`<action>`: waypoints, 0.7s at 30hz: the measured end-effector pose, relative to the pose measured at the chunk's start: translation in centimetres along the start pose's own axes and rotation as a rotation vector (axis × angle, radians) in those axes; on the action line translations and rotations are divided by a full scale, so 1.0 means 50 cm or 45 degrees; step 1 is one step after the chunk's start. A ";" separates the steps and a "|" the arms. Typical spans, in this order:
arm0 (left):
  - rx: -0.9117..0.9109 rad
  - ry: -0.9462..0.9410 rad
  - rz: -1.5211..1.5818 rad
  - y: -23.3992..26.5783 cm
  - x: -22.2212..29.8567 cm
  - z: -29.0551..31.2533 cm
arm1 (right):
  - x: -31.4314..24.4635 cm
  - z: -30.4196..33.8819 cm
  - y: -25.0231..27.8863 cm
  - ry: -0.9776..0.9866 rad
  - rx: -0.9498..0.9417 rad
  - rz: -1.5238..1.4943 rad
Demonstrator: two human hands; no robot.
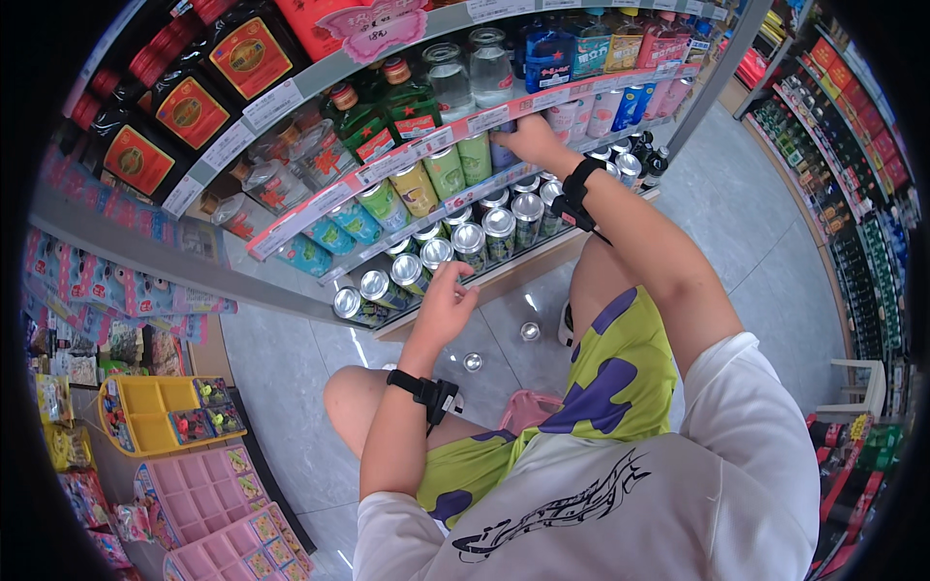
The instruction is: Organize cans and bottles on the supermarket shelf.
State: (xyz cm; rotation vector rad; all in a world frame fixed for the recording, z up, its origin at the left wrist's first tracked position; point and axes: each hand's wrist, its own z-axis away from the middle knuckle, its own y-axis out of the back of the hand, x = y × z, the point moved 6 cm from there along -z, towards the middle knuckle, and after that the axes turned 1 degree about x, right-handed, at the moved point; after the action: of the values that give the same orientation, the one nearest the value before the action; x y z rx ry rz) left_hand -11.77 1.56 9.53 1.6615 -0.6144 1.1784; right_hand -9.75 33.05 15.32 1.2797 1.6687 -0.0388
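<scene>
My right hand reaches into the middle shelf of a drinks rack, its fingers curled round a purple-blue can. Part of that can and some of the fingertips are hidden. Beside it on the left stand green cans and a yellow can; pink cans are to its right. My left hand hovers in front of the bottom row, empty, with its fingers loosely bent and apart. Close to it are silver-topped dark cans.
Dark bottles with red labels fill the upper left shelf. Green bottles and clear jars stand on the shelf above my right hand. Two small clear round objects lie on the tiled floor. A pink stool is beneath me. Plastic trays sit at the left.
</scene>
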 end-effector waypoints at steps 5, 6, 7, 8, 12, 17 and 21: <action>-0.038 0.008 0.006 -0.001 0.001 -0.003 | 0.023 -0.008 0.010 -0.149 -0.151 -0.226; -0.041 -0.012 -0.006 -0.001 0.003 -0.002 | 0.020 -0.007 0.016 -0.148 -0.154 -0.226; -0.045 -0.032 -0.018 -0.002 0.005 -0.002 | 0.018 -0.005 0.023 -0.148 -0.164 -0.223; -0.043 -0.030 -0.016 -0.002 0.004 -0.001 | 0.007 -0.003 0.028 -0.148 -0.176 -0.221; -0.050 -0.018 -0.035 0.004 0.006 0.006 | -0.027 0.015 0.032 -0.329 -0.282 -0.162; -0.060 -0.020 -0.063 0.004 0.009 0.004 | -0.044 0.021 0.033 -0.336 -0.372 -0.245; -0.063 -0.027 -0.053 0.001 0.002 0.002 | -0.047 0.023 0.030 -0.139 -0.261 -0.076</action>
State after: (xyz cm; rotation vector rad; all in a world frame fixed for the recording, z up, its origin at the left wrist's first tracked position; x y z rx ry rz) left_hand -11.73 1.49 9.62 1.6392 -0.6141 1.1086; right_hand -7.99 31.40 17.16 1.0558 1.5734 0.0255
